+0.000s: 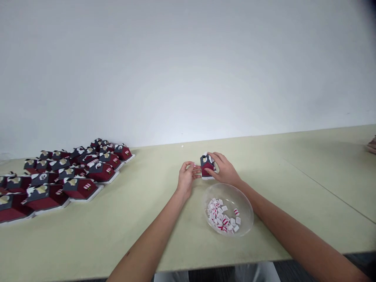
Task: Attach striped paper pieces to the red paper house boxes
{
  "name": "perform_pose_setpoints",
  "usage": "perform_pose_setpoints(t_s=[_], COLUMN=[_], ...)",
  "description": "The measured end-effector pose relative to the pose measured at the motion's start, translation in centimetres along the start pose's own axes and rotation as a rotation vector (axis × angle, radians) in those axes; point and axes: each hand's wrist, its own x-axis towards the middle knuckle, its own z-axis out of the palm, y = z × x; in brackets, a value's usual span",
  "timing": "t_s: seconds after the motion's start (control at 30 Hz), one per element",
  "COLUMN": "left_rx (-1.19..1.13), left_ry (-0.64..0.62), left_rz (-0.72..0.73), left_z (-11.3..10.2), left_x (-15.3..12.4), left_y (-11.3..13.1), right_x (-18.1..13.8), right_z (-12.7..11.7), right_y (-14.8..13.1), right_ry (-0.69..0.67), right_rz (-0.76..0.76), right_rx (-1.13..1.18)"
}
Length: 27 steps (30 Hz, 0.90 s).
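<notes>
A small red model house with a dark roof [206, 166] stands on the table's middle, and my right hand [225, 169] is wrapped round its right side. My left hand [187, 178] sits just left of the house, its fingers pinched on a tiny red-and-white piece [194, 165] held close to the wall of the house. Right in front of my hands lies a clear plastic bowl [245, 203] holding several small white and red-striped pieces [222, 216].
Several more red houses with dark roofs [63, 178] are spread in rows on the left of the pale green table [123, 231]. A plain white wall runs behind the table. Something small shows at the far right edge [372, 145].
</notes>
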Motion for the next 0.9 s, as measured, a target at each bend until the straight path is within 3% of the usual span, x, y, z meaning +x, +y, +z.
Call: perform_pose_setpoints(t_s=[0.2, 0.57, 0.8, 0.9], left_rx=[0.015, -0.004, 0.088, 0.073], left_ry=[-0.055, -0.100, 0.033, 0.007], left_rz=[0.068, 0.042, 0.053, 0.030], left_z=[0.2, 0.2, -0.2, -0.2], left_x=[-0.1, -0.2, 0.3, 0.3], left_y=[0.2, 0.8, 0.5, 0.4], right_x=[0.0, 0.3, 0.4, 0.6], right_z=[0.1, -1.1, -1.2, -1.5], right_y=[-0.7, 0.6, 0.2, 0.1], right_ry=[-0.028, -0.011, -0.054, -0.075], right_rz=[-0.055, -0.144, -0.124, -0.133], right_rx=[0.084, 0.192, 0.196, 0.211])
